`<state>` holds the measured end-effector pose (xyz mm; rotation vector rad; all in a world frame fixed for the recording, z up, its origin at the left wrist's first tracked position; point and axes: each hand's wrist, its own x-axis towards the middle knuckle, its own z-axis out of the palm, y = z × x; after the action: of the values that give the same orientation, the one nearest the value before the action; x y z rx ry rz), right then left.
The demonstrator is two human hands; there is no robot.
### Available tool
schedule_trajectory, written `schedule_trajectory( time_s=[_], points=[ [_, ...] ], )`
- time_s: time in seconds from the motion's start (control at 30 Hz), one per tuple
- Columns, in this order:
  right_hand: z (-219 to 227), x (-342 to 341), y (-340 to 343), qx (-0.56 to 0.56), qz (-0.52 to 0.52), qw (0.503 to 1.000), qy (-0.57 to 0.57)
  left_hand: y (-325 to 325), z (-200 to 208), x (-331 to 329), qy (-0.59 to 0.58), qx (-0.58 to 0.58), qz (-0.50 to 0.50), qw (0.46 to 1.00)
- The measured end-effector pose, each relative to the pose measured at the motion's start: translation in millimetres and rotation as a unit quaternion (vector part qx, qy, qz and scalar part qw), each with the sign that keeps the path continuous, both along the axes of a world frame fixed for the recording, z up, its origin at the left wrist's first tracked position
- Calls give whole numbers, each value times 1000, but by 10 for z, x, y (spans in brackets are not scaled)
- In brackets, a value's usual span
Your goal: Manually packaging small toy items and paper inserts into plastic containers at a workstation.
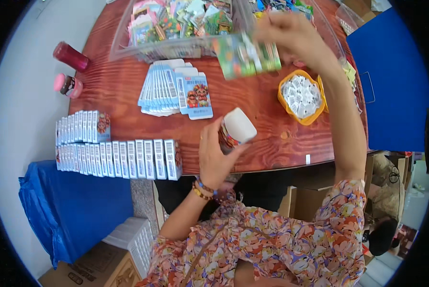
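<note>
My left hand point(213, 155) is closed around a small carton point(239, 126) near the table's front edge. The carton's pale top flap stands up, and its patterned side shows beside my fingers. Farther off to the right, my right hand point(291, 38) is raised and smeared by motion. It pinches a colourful flat packet point(245, 60), mostly green, which hangs just in front of a clear plastic bin point(176, 48) heaped with similar packets. Between the bin and my left hand lies a fanned stack of flattened blue-and-white cartons point(162, 91), the front one with cartoon figures.
Two rows of standing cartons point(114, 158) line the front left. A yellow basket point(306, 117) of small white sachets sits at the right. A red bottle point(72, 56) and a pink-lidded jar point(69, 86) stand far left. Behind my right hand is another bin point(327, 28).
</note>
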<state>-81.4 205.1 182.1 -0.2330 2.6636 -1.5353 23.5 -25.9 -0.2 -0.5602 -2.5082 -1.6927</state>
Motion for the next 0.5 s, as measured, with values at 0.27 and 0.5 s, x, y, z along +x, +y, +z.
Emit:
schedule_trajectory(
  time_s=[0.27, 0.5],
  points=[
    [-704, 1068, -6, 96, 18, 994, 43, 133, -27, 27, 32, -65, -21, 997],
    [-639, 991, -99, 174, 44, 983, -41, 259, 11, 87, 99, -124, -42, 986]
  ],
)
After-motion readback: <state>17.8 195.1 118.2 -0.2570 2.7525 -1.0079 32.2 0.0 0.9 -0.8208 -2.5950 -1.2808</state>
